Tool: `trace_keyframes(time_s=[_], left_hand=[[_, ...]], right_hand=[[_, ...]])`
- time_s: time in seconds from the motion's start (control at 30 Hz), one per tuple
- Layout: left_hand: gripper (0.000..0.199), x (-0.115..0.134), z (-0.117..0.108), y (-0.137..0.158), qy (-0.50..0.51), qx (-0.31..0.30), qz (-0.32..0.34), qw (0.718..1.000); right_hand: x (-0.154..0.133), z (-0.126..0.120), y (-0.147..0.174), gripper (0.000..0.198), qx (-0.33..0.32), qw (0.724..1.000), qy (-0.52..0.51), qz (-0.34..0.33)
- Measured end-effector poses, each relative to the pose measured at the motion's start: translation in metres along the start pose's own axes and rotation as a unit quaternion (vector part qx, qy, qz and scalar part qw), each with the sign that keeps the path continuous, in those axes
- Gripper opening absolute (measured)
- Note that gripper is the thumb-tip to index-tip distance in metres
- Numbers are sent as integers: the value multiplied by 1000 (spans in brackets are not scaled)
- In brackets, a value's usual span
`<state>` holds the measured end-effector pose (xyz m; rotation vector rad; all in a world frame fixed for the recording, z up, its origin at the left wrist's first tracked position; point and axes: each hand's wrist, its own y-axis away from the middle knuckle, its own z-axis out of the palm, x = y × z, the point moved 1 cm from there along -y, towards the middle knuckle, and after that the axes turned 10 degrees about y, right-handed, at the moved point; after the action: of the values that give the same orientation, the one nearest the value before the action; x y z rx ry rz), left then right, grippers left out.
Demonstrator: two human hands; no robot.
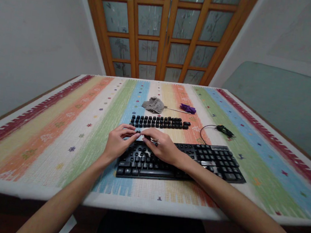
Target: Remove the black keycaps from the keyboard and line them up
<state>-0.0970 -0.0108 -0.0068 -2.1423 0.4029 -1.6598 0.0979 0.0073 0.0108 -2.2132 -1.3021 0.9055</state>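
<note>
A black full-size keyboard (171, 175) lies on a striped tablecloth (92, 128), its long side towards the person. Both hands meet over its upper left part. The left hand (119, 140) comes in with thumb and fingers bent together, and a small dark keycap (138, 131) shows at its fingertips, just behind the keyboard's back edge; whether it is pinched or only touched cannot be told. The right hand (162, 143) arches over the keys, thumb and forefinger drawn close, the fingertips almost meeting the left ones; its fingers hide whatever may be between them, so its grip cannot be told either.

Behind the hands, loose black keycaps (157, 124) stand in neat rows on the cloth. In the keyboard's left part, small bare key posts show among the keys still fitted. Pale marks sit on the lower left keys, and a light strip on the indicator panel (219, 148) at the upper right, but any lettering is too small to read.

Farther back lie a crumpled grey cloth (153, 105), a thin rod (177, 110) reaching rightward from it, and a purple cloth (188, 108). The keyboard's cable (225, 130) is bundled at right. Beyond the table, wooden doors (166, 31) hold glass panes with plant patterns.
</note>
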Motion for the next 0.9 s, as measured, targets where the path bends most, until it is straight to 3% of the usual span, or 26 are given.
trace_keyframes(time_s=[0.27,0.5,0.6,0.73,0.9], left_hand=[[21,5,1,-1,-21,-4,20,1000],[22,-1,-11,-4,-43,4,-12,999],[20,-3,-13,-5,-51,-32,-18,998],[8,-1,-12,-9,-101,-86,25,991],[9,-1,-6,-17,-151,-150,45,976]], right_hand=[[0,5,2,20,-35,994,102,-8],[7,-3,4,23,-14,994,106,19],[9,-8,5,23,-4,995,101,23],[10,-13,7,22,11,995,91,29],[11,-21,11,22,22,997,71,37]])
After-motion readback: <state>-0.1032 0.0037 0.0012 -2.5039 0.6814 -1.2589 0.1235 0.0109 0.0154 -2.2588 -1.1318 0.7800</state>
